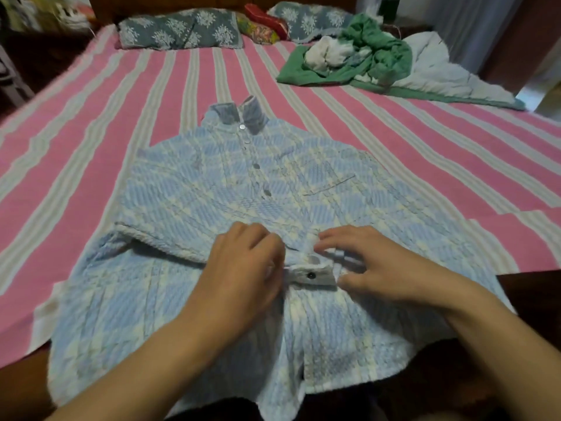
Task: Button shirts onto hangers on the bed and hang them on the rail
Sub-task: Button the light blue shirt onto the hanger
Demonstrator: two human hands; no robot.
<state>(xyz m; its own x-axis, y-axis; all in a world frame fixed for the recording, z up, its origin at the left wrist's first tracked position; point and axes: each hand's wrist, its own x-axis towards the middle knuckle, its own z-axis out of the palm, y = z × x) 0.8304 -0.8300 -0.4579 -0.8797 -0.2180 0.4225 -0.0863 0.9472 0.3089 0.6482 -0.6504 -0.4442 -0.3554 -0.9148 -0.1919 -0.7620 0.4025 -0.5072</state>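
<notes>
A light blue and white checked shirt (194, 189) lies front-up on the bed, collar pointing away from me, its hem hanging over the near edge. Several buttons down its upper placket are fastened. My left hand (243, 268) grips the left edge of the placket low on the shirt, fingers curled into the cloth. My right hand (370, 262) pinches the right placket edge, where a folded strip with a dark button (310, 275) shows between the two hands. No hanger is visible; the shirt may cover one.
The bed carries a pink and grey striped sheet (91, 123). Two patterned pillows (179, 33) lie at the head. A heap of green and white clothes (358, 59) sits at the far right. Dark wooden bed frame (534, 299) shows at the near right.
</notes>
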